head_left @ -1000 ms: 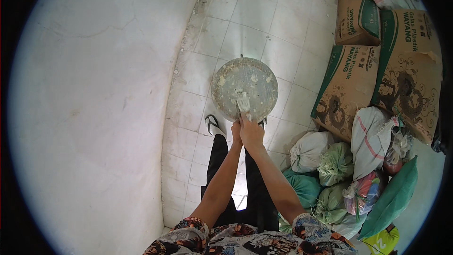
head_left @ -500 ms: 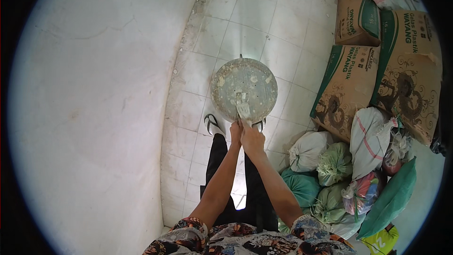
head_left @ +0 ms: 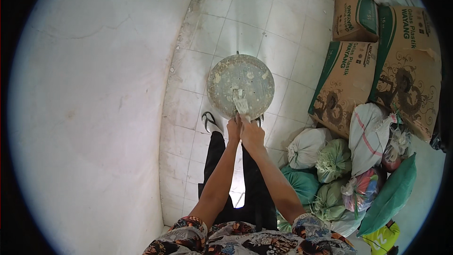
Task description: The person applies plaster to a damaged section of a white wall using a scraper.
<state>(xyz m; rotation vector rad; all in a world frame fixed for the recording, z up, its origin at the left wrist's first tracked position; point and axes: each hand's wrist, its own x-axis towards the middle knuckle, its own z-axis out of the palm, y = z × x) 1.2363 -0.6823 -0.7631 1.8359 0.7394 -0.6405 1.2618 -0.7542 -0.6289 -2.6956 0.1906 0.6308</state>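
A round, grey, paint-spattered metal disc [head_left: 252, 78] with small holes is at mid-frame, above the tiled floor and my feet. A pale, crusted flat tool [head_left: 240, 99], perhaps a scraper, lies over its lower middle, pointing away from me. My right hand [head_left: 253, 134] is closed on that tool's near end. My left hand [head_left: 233, 128] is closed beside it at the disc's near rim; exactly what it grips is partly hidden, apparently the rim or a handle there.
A white wall [head_left: 85, 113] fills the left. Large cardboard boxes [head_left: 343, 85] are stacked along the right, with tied sacks [head_left: 309, 151] and bundles below them. A yellow garment [head_left: 382, 236] shows at the lower right; whether someone wears it I cannot tell.
The whole view has shifted slightly, with the disc and hands a little higher and further left in the picture. Both hands keep their hold.
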